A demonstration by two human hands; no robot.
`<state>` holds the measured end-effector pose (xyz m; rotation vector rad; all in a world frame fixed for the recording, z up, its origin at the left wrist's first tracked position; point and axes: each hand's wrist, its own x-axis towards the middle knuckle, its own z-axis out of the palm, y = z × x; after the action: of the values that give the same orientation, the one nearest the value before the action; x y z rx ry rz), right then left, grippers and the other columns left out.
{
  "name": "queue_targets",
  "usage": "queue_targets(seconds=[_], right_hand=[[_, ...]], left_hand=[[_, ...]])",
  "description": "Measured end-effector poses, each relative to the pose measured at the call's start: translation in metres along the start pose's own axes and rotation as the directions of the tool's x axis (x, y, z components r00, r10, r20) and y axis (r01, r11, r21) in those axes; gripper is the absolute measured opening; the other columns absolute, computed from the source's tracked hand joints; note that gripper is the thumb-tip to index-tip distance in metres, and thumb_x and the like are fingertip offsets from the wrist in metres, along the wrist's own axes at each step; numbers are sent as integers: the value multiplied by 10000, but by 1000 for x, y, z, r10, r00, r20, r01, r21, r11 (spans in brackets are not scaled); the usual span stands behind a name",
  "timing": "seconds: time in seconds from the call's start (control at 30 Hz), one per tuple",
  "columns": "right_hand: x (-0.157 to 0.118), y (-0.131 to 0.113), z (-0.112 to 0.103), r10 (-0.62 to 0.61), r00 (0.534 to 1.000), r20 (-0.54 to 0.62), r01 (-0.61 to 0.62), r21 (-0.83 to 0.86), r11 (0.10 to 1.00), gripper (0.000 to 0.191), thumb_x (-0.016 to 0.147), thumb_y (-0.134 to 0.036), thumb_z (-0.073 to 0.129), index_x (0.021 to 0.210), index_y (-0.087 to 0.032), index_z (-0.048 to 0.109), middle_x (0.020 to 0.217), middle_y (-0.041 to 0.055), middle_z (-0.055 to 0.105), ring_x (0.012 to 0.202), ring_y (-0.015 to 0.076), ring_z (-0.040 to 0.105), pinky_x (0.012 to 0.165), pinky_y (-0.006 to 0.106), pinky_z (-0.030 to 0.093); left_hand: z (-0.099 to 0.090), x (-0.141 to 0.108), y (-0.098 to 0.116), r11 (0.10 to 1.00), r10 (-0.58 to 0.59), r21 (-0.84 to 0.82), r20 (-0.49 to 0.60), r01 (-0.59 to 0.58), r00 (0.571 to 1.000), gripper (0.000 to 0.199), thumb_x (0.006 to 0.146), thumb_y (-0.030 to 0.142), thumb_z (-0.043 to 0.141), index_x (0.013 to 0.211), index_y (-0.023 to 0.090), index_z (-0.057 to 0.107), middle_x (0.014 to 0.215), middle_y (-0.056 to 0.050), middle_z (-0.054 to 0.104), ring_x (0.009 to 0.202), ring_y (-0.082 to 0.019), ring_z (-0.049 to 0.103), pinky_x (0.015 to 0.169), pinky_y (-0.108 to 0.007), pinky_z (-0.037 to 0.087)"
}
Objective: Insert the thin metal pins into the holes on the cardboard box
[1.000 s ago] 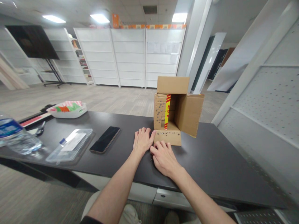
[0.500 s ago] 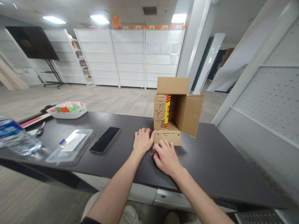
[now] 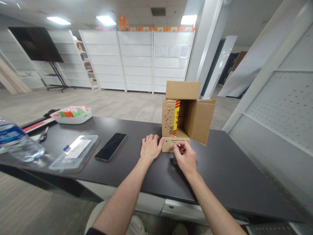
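Observation:
An open cardboard box point(image 3: 168, 117) lies on the dark desk with its opening toward me. Its lower flap point(image 3: 168, 148) rests on the desktop and has a row of small dark holes; more holes and grey dots mark the left flap. My left hand point(image 3: 149, 148) is flat on the desk, fingers stretched out, thumb at the lower flap's left edge. Over this flap, my right hand point(image 3: 187, 159) pinches a small nail-like piece point(image 3: 179, 145) with a pale tip. Several thin nail-like pieces point(image 3: 175, 159) lie beside the flap, partly hidden by that hand.
Left of my hands are a black phone point(image 3: 111, 147), a clear plastic case point(image 3: 74, 153) and a water bottle point(image 3: 21, 143). A white basket point(image 3: 73, 120) with colourful contents stands farther back. A perforated panel point(image 3: 281, 120) rises along the desk's right side.
My right hand has moved right and up from the desk to the lower flap, with a small nail-like piece pinched in its fingers. My left hand stays in place.

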<state>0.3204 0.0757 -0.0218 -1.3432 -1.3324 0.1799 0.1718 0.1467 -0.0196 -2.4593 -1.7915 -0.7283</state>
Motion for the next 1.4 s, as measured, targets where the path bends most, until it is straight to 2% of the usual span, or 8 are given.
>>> queue_targets(seconds=[0.17,0.33,0.6,1.07,1.4], right_hand=[[8,7,6,99,995,-22,-96,121,988,207,801,-385,570,828,-180,583,735,19,630,639,157,560,628,272,446],[13,13,9,142,990,-7,-140,144,980,250,799,-420,577,849,-177,602,774,48,663,673,180,594,664,301,472],[15,20,10,129,991,25,-131,109,985,250,813,-421,574,875,-185,627,843,68,689,773,213,637,741,335,487],[17,21,12,104,994,41,-106,53,993,243,815,-411,556,869,-184,621,845,65,692,781,215,640,740,339,485],[17,15,12,98,993,64,-105,125,986,230,795,-389,574,908,-190,601,869,63,698,815,217,655,767,347,495]], left_hand=[[0,0,-1,1000,6,3,-7,-6,1000,495,936,545,217,969,226,594,1018,-70,597,994,-233,506,874,-392,344],[-4,-1,1,1000,-3,-4,18,3,1000,519,933,557,206,982,218,596,1029,-77,593,1004,-230,500,885,-389,340],[-6,-1,3,1000,-14,-11,38,15,999,512,937,543,215,1005,216,603,1049,-87,593,1023,-234,497,901,-395,338],[-5,-1,2,1000,-1,2,28,1,1000,519,936,549,206,998,213,597,1043,-83,593,1005,-231,501,889,-390,341],[-7,-1,3,1000,-14,-8,44,14,999,506,937,541,222,1002,217,605,1045,-86,595,1023,-233,496,910,-393,335]])
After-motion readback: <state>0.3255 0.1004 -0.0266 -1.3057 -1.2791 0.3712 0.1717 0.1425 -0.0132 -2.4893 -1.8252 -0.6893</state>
